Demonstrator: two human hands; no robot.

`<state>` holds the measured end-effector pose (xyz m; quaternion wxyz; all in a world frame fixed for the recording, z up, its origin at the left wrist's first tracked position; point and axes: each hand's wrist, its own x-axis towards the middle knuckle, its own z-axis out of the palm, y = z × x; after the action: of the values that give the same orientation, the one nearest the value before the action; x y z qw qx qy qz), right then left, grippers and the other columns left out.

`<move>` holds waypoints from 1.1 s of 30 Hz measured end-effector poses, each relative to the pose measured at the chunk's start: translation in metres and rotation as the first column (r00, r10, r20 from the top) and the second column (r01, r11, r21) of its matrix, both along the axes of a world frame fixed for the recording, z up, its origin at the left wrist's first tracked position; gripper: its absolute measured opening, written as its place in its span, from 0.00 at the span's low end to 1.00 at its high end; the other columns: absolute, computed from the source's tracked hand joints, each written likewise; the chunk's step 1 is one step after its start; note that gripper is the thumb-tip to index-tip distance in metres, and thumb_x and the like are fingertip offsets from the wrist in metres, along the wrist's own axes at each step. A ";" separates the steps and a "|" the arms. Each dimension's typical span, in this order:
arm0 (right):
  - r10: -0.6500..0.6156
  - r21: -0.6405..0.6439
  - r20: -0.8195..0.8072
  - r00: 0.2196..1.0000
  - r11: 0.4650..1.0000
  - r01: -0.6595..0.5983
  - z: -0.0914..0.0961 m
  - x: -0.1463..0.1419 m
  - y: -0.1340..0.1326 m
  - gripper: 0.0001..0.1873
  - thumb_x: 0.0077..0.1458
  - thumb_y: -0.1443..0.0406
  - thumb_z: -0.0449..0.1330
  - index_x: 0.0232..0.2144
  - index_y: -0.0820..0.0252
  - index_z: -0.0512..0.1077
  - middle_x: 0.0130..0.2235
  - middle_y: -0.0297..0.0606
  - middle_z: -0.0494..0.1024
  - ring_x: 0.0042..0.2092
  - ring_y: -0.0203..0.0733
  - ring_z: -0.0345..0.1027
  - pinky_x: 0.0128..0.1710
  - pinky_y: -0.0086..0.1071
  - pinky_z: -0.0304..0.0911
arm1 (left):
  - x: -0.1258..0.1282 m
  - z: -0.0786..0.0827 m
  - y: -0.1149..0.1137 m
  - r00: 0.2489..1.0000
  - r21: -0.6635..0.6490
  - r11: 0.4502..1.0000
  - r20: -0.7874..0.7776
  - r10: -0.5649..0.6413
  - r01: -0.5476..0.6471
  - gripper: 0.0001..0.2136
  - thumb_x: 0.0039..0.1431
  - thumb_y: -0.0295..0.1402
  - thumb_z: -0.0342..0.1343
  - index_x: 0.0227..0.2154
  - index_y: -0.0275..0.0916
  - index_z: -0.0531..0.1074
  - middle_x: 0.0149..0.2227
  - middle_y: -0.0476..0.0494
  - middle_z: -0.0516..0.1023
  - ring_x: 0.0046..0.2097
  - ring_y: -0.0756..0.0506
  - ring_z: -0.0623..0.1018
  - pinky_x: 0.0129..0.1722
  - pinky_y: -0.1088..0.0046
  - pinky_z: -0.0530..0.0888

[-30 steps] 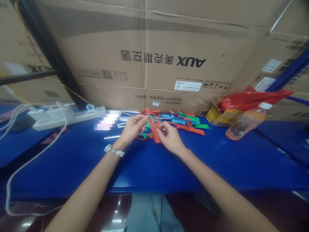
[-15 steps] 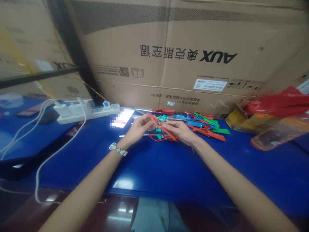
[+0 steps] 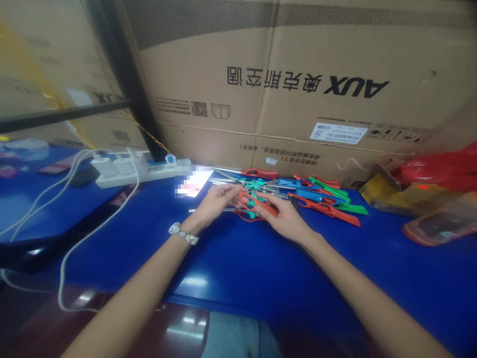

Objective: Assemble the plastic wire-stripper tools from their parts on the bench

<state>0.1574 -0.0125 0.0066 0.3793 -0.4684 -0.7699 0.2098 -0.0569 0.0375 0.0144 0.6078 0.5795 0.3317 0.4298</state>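
An orange-red lighter handle (image 3: 269, 210) with a trigger loop lies between my two hands, slanting down to the right. My right hand (image 3: 288, 219) is closed around its thick end. At the loop end, the fingers of my left hand (image 3: 222, 196) are pinched together against it; whatever small part sits between them is hidden. Just beneath is another red lighter (image 3: 249, 217), its metal tube pointing left. Green trigger pieces (image 3: 257, 184) and thin wires lie loosely behind my fingers. To the right, blue lighters (image 3: 315, 196), red lighters (image 3: 337, 214) and green handles (image 3: 356, 209) lie in a pile.
A large cardboard box (image 3: 290, 44) stands behind the blue table (image 3: 298, 283). On the left are a white power strip (image 3: 156, 173) with plugs and cables, and a lit phone (image 3: 197, 181). A red bag (image 3: 439, 168) and clear packaging (image 3: 436, 223) lie at right.
The lighter handle has turned and dropped lower, its loop now showing more plainly. My right hand has wrapped further round its thick end. The view has shifted slightly.
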 end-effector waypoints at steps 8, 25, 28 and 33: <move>-0.015 0.169 0.289 0.957 0.985 -0.036 0.004 0.015 0.000 0.17 0.59 0.55 0.63 0.49 0.54 0.75 0.48 0.40 0.80 0.48 0.49 0.74 0.49 0.44 0.66 | -0.010 -0.004 0.000 0.969 0.210 0.978 -0.236 0.068 -0.018 0.14 0.58 0.43 0.62 0.36 0.36 0.80 0.32 0.44 0.82 0.32 0.50 0.78 0.35 0.73 0.75; 0.049 0.077 0.335 0.941 0.994 -0.079 -0.004 0.018 0.004 0.13 0.57 0.55 0.65 0.42 0.53 0.79 0.45 0.40 0.80 0.48 0.49 0.72 0.51 0.46 0.63 | -0.032 -0.008 0.010 0.787 0.582 0.799 -0.559 0.260 0.150 0.11 0.62 0.39 0.56 0.35 0.40 0.80 0.37 0.42 0.82 0.40 0.42 0.77 0.43 0.65 0.71; 0.038 0.059 0.338 0.941 0.996 -0.061 -0.007 0.018 0.005 0.14 0.57 0.55 0.65 0.43 0.53 0.79 0.45 0.41 0.79 0.48 0.49 0.72 0.51 0.46 0.63 | -0.030 -0.006 0.007 0.789 0.559 0.809 -0.574 0.221 0.180 0.10 0.61 0.36 0.55 0.37 0.40 0.81 0.40 0.42 0.82 0.41 0.42 0.77 0.44 0.64 0.71; 0.058 0.027 0.302 0.952 0.997 -0.069 -0.011 0.017 0.008 0.14 0.55 0.55 0.66 0.42 0.55 0.79 0.42 0.41 0.79 0.45 0.48 0.71 0.47 0.42 0.64 | -0.027 -0.007 0.002 0.790 0.499 0.837 -0.596 0.144 0.224 0.11 0.55 0.30 0.58 0.40 0.40 0.81 0.40 0.42 0.81 0.40 0.43 0.78 0.42 0.67 0.72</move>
<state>0.1748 -0.0047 -0.0041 0.2594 -0.4627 -0.8370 0.1340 -0.0842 0.0392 0.0079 0.2859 0.8422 0.3606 0.2811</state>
